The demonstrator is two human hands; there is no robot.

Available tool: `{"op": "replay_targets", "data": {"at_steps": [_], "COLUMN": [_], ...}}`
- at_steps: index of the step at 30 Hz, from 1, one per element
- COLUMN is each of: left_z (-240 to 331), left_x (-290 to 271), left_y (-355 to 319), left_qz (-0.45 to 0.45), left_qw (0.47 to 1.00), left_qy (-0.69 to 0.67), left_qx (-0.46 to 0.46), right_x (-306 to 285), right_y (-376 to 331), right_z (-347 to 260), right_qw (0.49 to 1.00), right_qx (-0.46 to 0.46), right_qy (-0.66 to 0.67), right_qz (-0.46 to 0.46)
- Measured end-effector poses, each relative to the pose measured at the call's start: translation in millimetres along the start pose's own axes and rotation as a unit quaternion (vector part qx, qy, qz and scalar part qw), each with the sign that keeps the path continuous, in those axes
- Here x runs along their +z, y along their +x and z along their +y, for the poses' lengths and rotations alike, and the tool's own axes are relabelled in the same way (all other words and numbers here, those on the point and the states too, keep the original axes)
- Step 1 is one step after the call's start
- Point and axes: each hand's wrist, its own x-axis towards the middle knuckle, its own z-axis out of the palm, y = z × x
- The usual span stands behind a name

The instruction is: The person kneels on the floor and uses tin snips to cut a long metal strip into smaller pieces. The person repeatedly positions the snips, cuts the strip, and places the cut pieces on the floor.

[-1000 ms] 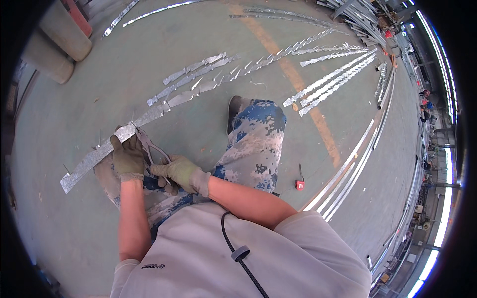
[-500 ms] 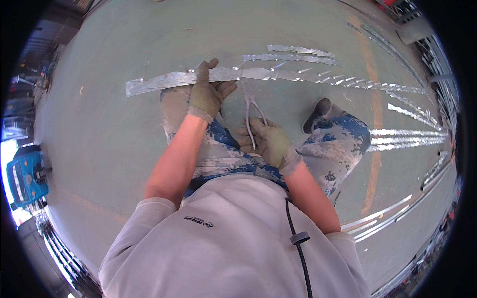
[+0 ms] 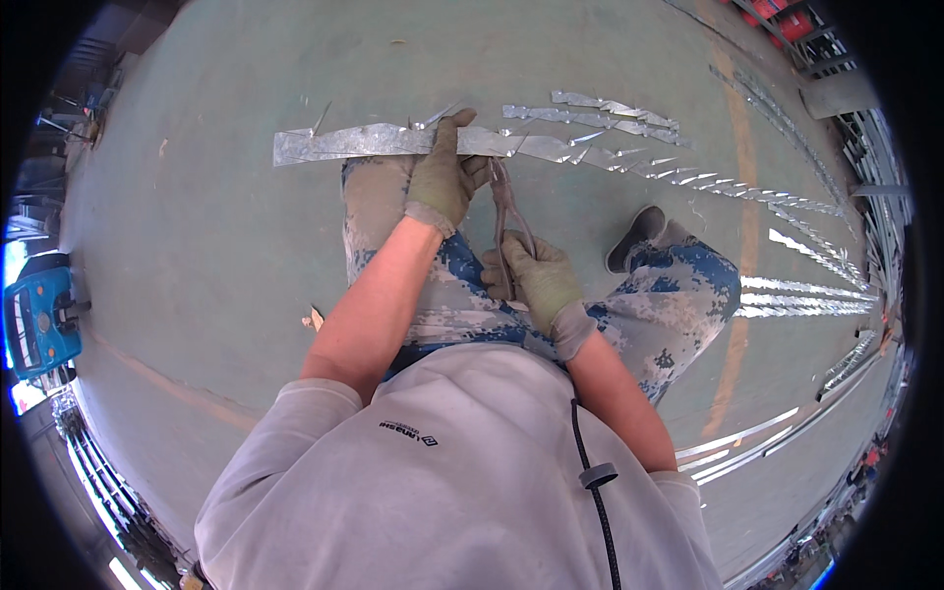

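Your left hand point(image 3: 440, 185) pinches the strip point(image 3: 344, 144) over your left knee point(image 3: 374, 192), its far end toward the floor's point(image 3: 226, 246) right edge; your right hand point(image 3: 543, 280) grips the pliers point(image 3: 502, 197), tip at the strip.

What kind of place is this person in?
It's probably a metal workshop or factory. You can see a long, jagged metal strip, a pair of pliers for working on it, and more shiny strips spread out on the big floor.
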Motion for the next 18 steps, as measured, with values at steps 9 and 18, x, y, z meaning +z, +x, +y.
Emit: {"op": "replay_targets", "data": {"at_steps": [9,18], "left_z": [2,2], "left_x": [3,4], "left_y": [0,1], "left_qz": [0.019,0.023], "left_qw": [1.000,0.999], "left_qy": [-0.017,-0.040], "left_qx": [-0.010,-0.011], "right_x": [16,29], "right_y": [-2,1], "right_z": [9,11], "right_qw": [0.998,0.994], "right_qx": [-0.043,-0.064], "right_qy": [-0.016,-0.023], "right_qz": [0.046,0.091]}}
